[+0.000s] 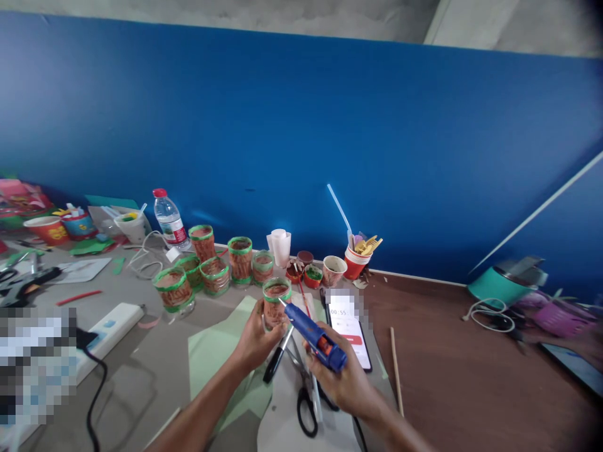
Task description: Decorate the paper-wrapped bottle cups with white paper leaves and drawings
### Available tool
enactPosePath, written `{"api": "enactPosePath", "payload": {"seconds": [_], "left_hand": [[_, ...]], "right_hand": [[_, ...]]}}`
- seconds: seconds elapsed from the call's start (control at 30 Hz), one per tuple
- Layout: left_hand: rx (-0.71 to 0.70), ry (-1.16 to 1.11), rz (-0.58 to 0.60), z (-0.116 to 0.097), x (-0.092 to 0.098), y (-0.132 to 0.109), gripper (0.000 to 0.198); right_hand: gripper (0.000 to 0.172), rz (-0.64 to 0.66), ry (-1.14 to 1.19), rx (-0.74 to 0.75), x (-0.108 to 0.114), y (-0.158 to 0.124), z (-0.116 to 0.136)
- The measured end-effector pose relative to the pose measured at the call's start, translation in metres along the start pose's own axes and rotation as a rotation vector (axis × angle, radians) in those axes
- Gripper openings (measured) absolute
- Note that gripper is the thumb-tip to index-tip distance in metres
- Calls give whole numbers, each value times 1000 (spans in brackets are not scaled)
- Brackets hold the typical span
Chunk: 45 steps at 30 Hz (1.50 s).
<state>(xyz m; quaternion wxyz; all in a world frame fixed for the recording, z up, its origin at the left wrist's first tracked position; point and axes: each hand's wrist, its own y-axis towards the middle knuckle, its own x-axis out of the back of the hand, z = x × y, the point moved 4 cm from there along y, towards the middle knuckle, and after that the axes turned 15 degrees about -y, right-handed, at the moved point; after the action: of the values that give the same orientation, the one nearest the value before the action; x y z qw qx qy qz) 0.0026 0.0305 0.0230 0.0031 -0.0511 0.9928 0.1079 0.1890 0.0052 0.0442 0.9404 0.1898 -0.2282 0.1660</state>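
Observation:
My left hand (259, 339) is closed around a small clear cup (277, 290) painted brown, with a green band at its rim. In my right hand (343, 376) is a blue hot glue gun (315, 336), its nozzle pointing at the upper side of the cup. Whether the tip touches the cup I cannot tell. Under my hands lie black-handled scissors (307, 411) and a black marker (274, 364). Several similar painted cups (240, 260) stand behind and to the left. A phone (351, 339) showing a timer lies beside my right hand.
Light green paper (211, 351) lies under my left forearm. A water bottle (169, 220) stands by the blue wall. Small paint pots (313, 275) and a red cup of plastic cutlery (357, 260) are at the back. A white power strip (113, 333) is left, a wooden stick (396, 370) right.

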Motion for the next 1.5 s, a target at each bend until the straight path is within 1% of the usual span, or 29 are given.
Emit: {"api": "enactPosePath", "payload": {"seconds": [0.13,0.33,0.57,0.77,0.93,1.1,1.2,1.33,1.5], "left_hand": [[1,14,-11,-2,-1,-1,38],[24,25,-3,-7,-2,0,37],[21,29,14,0,-1,1,39],[23,3,23,4,1,1,42],[25,19,20,4,1,1,46],[10,-15,33,4,1,0,48],[8,-25,10,4,1,0,47],[7,-29,-7,3,1,1,44],[5,-8,0,5,0,2,43]], "right_hand": [[22,-40,-23,-6,-2,0,-4],[12,-18,-104,-11,-2,4,-4],[14,-64,-154,-25,1,7,-3],[19,-18,-35,-123,0,7,-11],[29,40,118,-216,-3,9,-18],[34,26,122,-251,-2,11,-19],[34,42,189,-252,-2,10,-20],[31,52,291,-213,-3,7,-16],[28,78,274,-169,-2,5,-4]]}}
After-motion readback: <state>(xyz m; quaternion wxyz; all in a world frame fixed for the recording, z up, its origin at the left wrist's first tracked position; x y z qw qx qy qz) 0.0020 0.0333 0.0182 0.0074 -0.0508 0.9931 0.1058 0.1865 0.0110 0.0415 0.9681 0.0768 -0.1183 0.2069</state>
